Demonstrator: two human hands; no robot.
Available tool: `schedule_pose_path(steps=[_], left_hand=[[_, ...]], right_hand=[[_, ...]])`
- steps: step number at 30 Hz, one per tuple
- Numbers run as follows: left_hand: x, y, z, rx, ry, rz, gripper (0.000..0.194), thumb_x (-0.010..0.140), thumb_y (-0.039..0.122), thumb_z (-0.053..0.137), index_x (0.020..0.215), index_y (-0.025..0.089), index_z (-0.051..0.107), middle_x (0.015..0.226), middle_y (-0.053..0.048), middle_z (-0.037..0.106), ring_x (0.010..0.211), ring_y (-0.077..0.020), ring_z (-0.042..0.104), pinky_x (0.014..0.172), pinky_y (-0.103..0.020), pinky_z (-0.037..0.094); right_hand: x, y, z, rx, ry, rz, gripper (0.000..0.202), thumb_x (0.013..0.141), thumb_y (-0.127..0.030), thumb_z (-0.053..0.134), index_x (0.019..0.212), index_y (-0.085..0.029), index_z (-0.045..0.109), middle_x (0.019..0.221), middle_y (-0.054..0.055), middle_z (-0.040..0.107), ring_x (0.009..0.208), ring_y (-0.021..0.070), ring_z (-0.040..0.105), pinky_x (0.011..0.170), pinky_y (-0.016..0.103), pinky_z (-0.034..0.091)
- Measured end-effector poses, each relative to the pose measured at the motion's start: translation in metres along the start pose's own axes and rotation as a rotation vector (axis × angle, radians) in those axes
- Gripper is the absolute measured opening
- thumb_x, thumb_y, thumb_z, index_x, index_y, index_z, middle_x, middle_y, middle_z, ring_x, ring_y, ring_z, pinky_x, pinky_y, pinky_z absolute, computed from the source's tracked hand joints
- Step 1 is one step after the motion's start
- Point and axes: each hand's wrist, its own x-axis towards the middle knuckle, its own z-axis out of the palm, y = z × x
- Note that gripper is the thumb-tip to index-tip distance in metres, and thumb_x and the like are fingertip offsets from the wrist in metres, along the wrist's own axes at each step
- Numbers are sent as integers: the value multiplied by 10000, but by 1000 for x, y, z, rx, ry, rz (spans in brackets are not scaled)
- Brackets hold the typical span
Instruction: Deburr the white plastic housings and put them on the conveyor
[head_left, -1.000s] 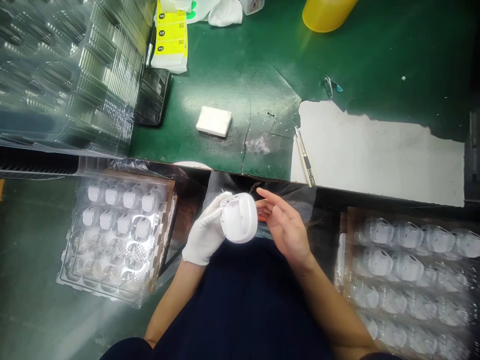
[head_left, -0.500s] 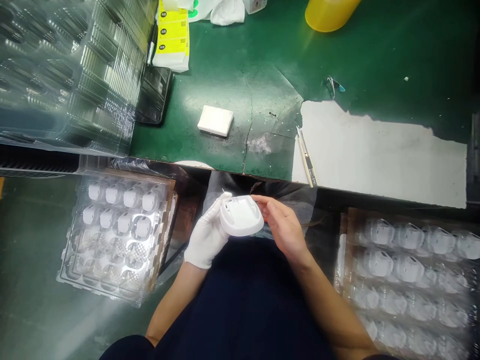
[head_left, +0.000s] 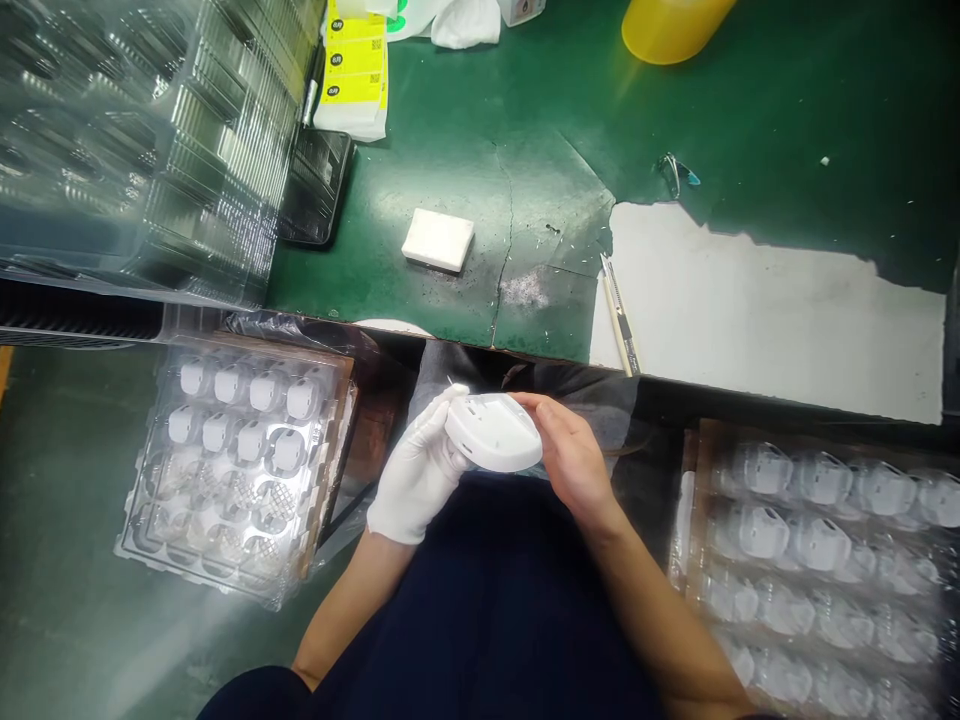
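Observation:
A white rounded plastic housing (head_left: 501, 436) is held above my lap, just off the table's front edge. It is tilted, with small slots on its side and top. My left hand (head_left: 415, 472), in a white glove, grips it from the left, the thumb along its edge. Bare, my right hand (head_left: 576, 458) holds the right side, its index finger reaching to the far edge. The right fingertips are partly hidden behind the housing.
A white block (head_left: 439, 240), a utility knife (head_left: 619, 318) and white paper (head_left: 780, 310) lie on the green table (head_left: 540, 90). Stacked clear trays (head_left: 157, 130) stand left. Trays of white parts flank me: a left tray (head_left: 236, 440) and a right tray (head_left: 817, 560).
The housing has turned in my hands, so its slotted side shows more and its top recess less. Both hands keep nearly the same place. The view has shifted slightly.

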Motion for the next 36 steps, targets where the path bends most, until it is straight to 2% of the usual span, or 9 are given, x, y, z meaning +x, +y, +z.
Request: schedule_pose_path(steps=[5, 16, 20, 24, 28, 31, 33, 34, 36], left_hand=[[-1, 1, 2, -13, -15, 10, 216, 984, 136, 699, 1163, 187, 809, 1029, -34, 825, 766, -95, 775, 677, -133, 645], [-9, 6, 11, -59, -34, -9, 312, 1056, 43, 499, 1164, 96, 787, 925, -55, 797, 649, -65, 732, 641, -126, 638], [-7, 3, 9, 12, -70, 39, 228, 1011, 93, 634, 1161, 113, 804, 928, -46, 785, 638, -64, 715, 641, -131, 635], [-6, -2, 4, 201, -156, 141, 281, 899, 289, 844, 1130, 129, 825, 924, -50, 793, 607, -117, 713, 500, -181, 600], [-5, -8, -5, 559, -286, 152, 344, 944, 392, 806, 1198, 162, 833, 1186, -125, 831, 746, -195, 782, 632, -277, 660], [-2, -16, -8, 855, -419, 111, 340, 949, 399, 797, 1224, 203, 840, 1347, -117, 799, 1002, -251, 814, 890, -321, 673], [2, -22, -6, 1007, -464, 65, 406, 914, 446, 823, 1227, 189, 838, 1345, -124, 802, 1199, -298, 776, 1027, -338, 638], [5, -26, -5, 1078, -486, -1, 489, 898, 505, 822, 1259, 175, 822, 1294, -136, 819, 1110, -302, 802, 934, -348, 673], [12, -32, 0, 1214, -435, -80, 694, 933, 648, 727, 1401, 135, 734, 1134, -149, 852, 963, -293, 824, 859, -384, 696]], right_hand=[[1, 1, -1, -3, 5, -3, 476, 950, -684, 734, 1074, -238, 844, 1054, 79, 843, 1017, 281, 784, 836, 352, 614], [2, 1, -1, -7, 0, -16, 511, 927, -709, 758, 1045, -223, 863, 1006, 72, 848, 938, 246, 783, 812, 312, 606], [2, 3, -3, -25, -12, -9, 533, 933, -727, 737, 1060, -224, 861, 1029, 77, 847, 970, 257, 785, 839, 327, 610], [2, 8, -11, -58, -33, 29, 536, 928, -710, 750, 1139, -228, 855, 1152, 89, 841, 1062, 270, 773, 930, 356, 608], [-1, 14, -34, -94, -124, 67, 521, 892, -604, 836, 1238, -214, 836, 1297, 123, 808, 1167, 292, 757, 1018, 386, 595], [-16, 18, -58, -128, -210, 147, 634, 853, -599, 860, 1324, -180, 801, 1312, 147, 798, 1170, 299, 760, 1030, 410, 595], [-32, 20, -81, -164, -193, 197, 713, 780, -587, 909, 1339, -161, 794, 1232, 142, 820, 1096, 292, 779, 973, 404, 618], [-41, 20, -96, -183, -153, 208, 725, 737, -553, 939, 1327, -154, 801, 1170, 132, 833, 1044, 287, 788, 934, 397, 629], [-63, 18, -135, -225, 1, 198, 658, 677, -434, 981, 1250, -145, 833, 1044, 105, 845, 942, 270, 793, 860, 372, 642]])
